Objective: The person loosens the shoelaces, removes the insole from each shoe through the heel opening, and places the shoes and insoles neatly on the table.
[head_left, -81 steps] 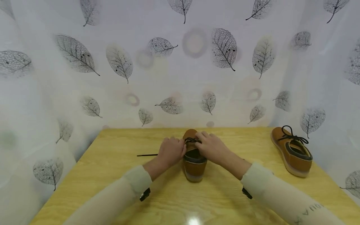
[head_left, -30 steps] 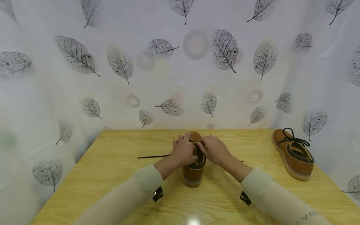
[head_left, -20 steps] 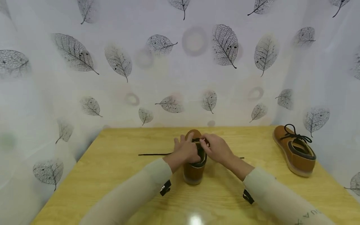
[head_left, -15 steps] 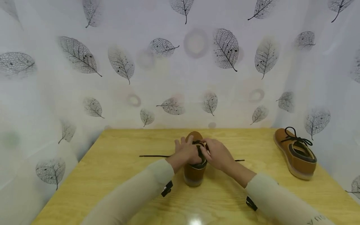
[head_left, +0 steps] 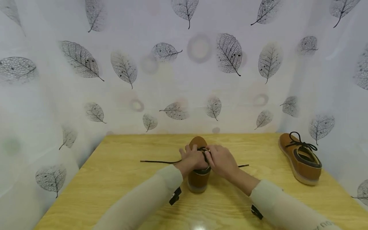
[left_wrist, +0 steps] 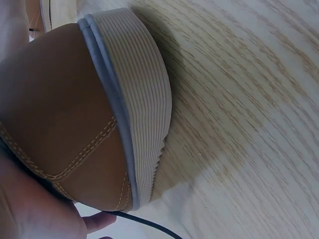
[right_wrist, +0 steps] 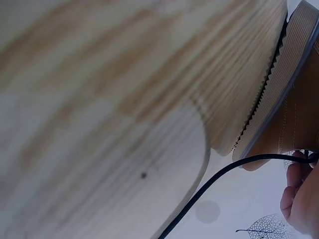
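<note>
A tan-brown shoe (head_left: 197,180) with a dark collar stands at mid-table, heel toward me. My left hand (head_left: 193,159) grips the left of its opening; the thumb is hidden inside and several fingers lie across the upper toward the toe. My right hand (head_left: 220,159) pinches the right-hand lacing flap, fingers bent beside the laces. The left part of the black shoelace (head_left: 155,161) trails out over the table; the right-hand lace end (head_left: 243,165) pokes out past my right wrist. In the right wrist view the lace (right_wrist: 219,172) runs from my curled fingers (right_wrist: 299,194).
A matching brown shoe (head_left: 306,167), its lace tied in a bow, stands near the right edge of the wooden table (head_left: 115,188). Behind the table hangs a white curtain (head_left: 184,83) printed with grey leaves. Each wrist carries a small black device (head_left: 174,196).
My left hand has shifted right from the shoe's left side onto its opening. The right hand has slid slightly down the lacing. The right-hand lace end has come into view.
</note>
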Motion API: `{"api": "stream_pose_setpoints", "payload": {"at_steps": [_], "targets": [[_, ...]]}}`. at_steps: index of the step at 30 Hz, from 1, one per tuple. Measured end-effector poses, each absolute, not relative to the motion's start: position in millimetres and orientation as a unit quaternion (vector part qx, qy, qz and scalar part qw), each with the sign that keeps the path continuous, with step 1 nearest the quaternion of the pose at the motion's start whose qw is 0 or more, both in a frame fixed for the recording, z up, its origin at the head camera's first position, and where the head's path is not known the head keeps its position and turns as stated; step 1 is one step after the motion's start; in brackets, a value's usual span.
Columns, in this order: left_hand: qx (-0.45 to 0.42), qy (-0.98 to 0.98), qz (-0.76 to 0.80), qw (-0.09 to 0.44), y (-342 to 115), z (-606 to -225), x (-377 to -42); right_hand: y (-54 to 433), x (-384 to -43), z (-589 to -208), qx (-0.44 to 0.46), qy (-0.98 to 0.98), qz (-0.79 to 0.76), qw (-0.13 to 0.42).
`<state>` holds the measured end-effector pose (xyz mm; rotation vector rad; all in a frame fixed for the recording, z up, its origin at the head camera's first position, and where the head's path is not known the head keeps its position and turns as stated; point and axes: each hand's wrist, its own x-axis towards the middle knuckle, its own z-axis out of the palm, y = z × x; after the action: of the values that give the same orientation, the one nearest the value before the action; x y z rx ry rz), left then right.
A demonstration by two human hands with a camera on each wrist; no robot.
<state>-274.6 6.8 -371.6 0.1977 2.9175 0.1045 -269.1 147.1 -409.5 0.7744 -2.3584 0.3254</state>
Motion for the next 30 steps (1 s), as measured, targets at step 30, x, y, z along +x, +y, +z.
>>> {"api": "stream_pose_setpoints", "payload": {"at_steps": [30], "targets": [[0.169, 0.981, -0.003, 0.098, -10, -338, -296, 149, -268, -395, 0.261, -0.931, 0.159, 0.201]]}}
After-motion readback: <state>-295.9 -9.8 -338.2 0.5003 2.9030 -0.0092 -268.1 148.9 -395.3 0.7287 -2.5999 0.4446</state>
